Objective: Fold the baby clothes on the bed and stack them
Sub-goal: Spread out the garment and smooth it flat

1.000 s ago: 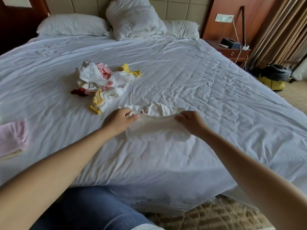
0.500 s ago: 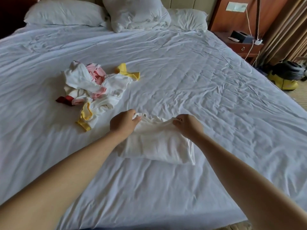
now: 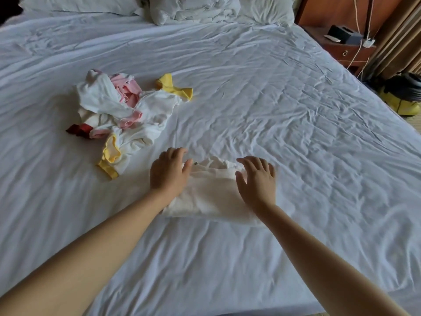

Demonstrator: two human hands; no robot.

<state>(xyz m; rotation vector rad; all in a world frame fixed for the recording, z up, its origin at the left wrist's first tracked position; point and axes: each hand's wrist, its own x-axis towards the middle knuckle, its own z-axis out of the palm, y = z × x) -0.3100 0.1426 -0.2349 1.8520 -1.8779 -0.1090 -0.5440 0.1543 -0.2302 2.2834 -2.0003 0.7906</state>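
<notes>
1. On the near half of the bed (image 3: 284, 106), the white baby garment (image 3: 211, 197) lies folded into a rough rectangle. Its snap-button edge is turned away from the person.
2. Half a second ago both hands pinched that far edge; now the pinch is gone. The left hand (image 3: 169, 173) lies flat on the garment's left side with fingers together. The right hand (image 3: 257, 182) is spread wide over the right side, holding nothing. I cannot tell whether its palm presses the cloth or hovers just above.
3. My reading: the fold has been laid down and is being smoothed, so this piece looks nearly ready to stack, though no stack is in view.
4. The pile of unfolded clothes (image 3: 127, 115) sits beyond the left hand, apart from the folded piece. It is white, pink and yellow-trimmed with a scrap of red, so much of the task probably remains.
5. The sheet is white and heavily creased. Pillows (image 3: 75, 3) and a bunched duvet (image 3: 193, 6) sit at the head. A wooden nightstand (image 3: 346, 51) with trailing cables stands to the right, and a yellow-and-black object (image 3: 403, 96) sits on the floor by the curtain (image 3: 407, 35).
</notes>
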